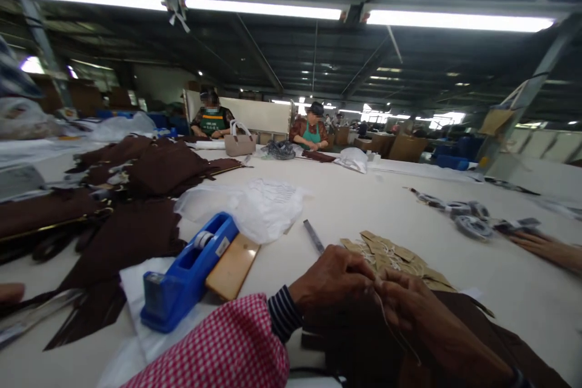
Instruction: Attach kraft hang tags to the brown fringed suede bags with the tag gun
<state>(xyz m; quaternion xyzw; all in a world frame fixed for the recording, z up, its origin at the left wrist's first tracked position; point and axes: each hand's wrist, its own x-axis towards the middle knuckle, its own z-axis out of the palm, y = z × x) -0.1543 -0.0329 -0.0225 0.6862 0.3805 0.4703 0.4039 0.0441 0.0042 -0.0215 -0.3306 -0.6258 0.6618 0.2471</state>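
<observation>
My left hand (331,279) and my right hand (416,306) meet over dark brown fabric (364,348), fingertips pinched together. A thin pale string (400,334) hangs from between the fingertips across the fabric. What else the fingers may cover is hidden. Just beyond the hands lies a pile of tan paper tags (391,251) with white strings. A grey metal ruler-like strip (313,235) lies past my left hand. Left of that hand are a blue tape dispenser (191,270) and a gold phone (234,267), lying flat.
Brown fabric pieces (159,170) are heaped at left, beside crumpled white plastic (264,206). Grey rolls (473,225) lie at right near another person's hand (545,248). A beige handbag (240,142) stands at the far side, near two seated people. Fingers (11,293) show at the left edge.
</observation>
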